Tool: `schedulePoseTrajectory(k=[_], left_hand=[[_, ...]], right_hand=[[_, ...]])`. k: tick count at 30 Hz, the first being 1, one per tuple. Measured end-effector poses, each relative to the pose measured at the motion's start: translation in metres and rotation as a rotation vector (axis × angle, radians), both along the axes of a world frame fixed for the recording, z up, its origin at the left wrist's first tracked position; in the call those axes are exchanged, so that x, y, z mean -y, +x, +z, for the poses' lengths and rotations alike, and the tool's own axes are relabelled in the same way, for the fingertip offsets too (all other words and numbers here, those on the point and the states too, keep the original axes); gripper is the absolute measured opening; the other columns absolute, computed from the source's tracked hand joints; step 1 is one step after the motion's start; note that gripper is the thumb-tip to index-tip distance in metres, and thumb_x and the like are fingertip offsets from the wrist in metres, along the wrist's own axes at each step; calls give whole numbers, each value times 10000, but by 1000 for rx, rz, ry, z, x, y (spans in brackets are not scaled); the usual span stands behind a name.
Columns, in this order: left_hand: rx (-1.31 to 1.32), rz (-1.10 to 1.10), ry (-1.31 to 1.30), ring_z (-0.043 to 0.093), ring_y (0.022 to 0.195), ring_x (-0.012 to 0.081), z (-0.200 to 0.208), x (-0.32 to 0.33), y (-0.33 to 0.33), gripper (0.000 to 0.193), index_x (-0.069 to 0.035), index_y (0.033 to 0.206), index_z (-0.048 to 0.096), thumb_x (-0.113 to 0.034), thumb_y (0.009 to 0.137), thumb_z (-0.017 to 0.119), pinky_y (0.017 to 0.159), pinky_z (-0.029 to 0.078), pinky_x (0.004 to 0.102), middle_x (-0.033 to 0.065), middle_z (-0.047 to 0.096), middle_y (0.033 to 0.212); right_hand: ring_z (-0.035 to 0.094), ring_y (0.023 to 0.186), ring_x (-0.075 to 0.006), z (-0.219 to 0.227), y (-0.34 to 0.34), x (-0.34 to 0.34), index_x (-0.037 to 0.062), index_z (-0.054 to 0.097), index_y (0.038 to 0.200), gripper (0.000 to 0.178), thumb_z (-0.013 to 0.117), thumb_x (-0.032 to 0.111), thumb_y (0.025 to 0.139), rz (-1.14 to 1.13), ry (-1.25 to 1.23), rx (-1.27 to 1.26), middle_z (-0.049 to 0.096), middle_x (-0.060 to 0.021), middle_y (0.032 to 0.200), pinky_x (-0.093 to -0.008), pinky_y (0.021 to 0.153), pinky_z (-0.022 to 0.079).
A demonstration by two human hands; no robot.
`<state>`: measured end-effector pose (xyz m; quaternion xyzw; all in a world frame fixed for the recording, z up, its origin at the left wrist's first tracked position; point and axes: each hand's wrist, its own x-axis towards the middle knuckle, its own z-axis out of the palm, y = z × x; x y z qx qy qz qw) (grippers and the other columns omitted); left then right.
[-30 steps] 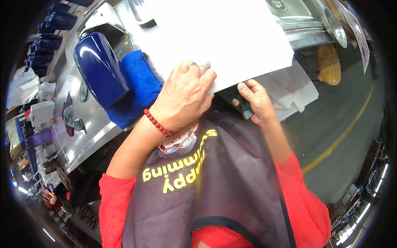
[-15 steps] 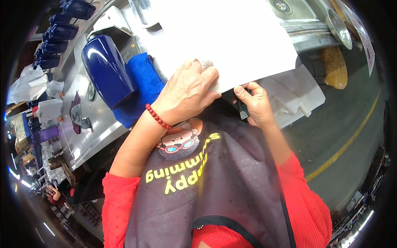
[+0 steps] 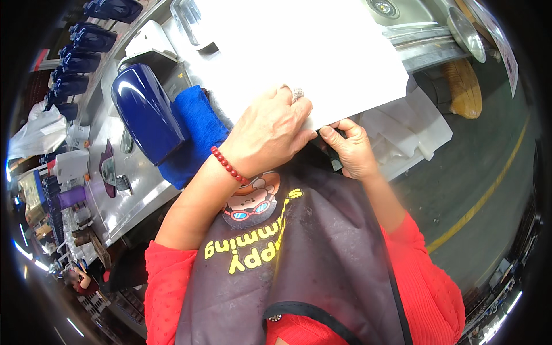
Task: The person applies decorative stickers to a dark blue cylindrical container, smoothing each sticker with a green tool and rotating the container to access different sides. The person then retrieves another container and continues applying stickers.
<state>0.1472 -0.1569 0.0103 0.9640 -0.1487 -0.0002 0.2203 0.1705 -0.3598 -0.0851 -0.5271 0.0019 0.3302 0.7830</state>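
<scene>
A large white panel (image 3: 339,63), overexposed in its middle, spreads in front of me. My left hand (image 3: 270,123), with a red bead bracelet at the wrist, is curled on the panel close to its near edge. A small greyish, wrinkled piece (image 3: 297,94) shows between its fingers; the rest is hidden under the hand. My right hand (image 3: 352,148) pinches the near edge, thumb on top and fingers below, just right of the left hand. Something dark, partly hidden, shows beneath the edge beside the right fingers.
Left of the panel, a glossy dark-blue shell (image 3: 146,112) lies beside a bright blue cloth (image 3: 198,123) on a metal bench (image 3: 141,192). Several similar shells (image 3: 95,37) line the far left. A metal sink (image 3: 411,14) and a yellow-brown object (image 3: 463,86) are at right.
My left hand has shifted slightly to the right along the panel's near edge, toward my right hand. My right hand keeps its pinch on the edge. The whole view has moved a little.
</scene>
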Motion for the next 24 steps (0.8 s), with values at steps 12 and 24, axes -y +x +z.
schedulePoseTrajectory(k=[12, 24], left_hand=[[-2, -59, -52, 571, 862, 370, 1, -4, 14, 223, -44, 905, 610, -211, 846, 745, 754, 483, 449, 184, 581, 825], [359, -92, 330, 627, 820, 344, 34, -19, 60, 62, -22, 886, 588, -62, 851, 621, 753, 550, 435, 204, 594, 903]], right_hand=[[470, 630, 12, 0, 1, 1, 39, 739, 1052, 112, 697, 123, 990, 13, -14, 64, 615, 83, 757, -180, 547, 360], [542, 725, -16, 3, 6, 7, 4, 744, 1055, 148, 700, 110, 961, 85, -125, 156, 674, 45, 837, -201, 642, 435]])
